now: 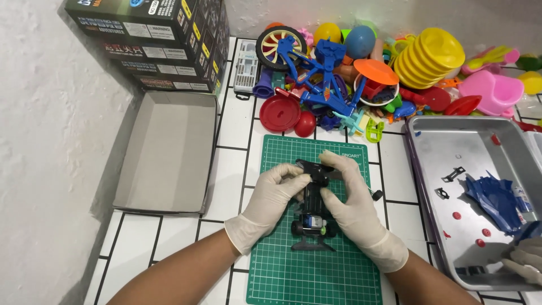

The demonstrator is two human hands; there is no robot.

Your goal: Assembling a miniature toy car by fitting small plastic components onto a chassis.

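A small black toy car chassis [313, 217] with wheels and a blue-green part at its near end lies on a green cutting mat [282, 271]. Both my hands wear white gloves. My left hand [274, 195] pinches the far end of the chassis from the left. My right hand [347, 195] grips the same end from the right, fingers curled over a black piece [309, 166]. A small black wheel [377, 195] lies just right of my right hand.
An open cardboard box lid [166, 149] lies left, stacked dark boxes [164, 39] behind it. A heap of colourful plastic toys [367, 68] fills the back. A metal tray [429, 169] at right holds blue parts [497, 197] and small red pieces. Another gloved hand [525, 260] rests at its corner.
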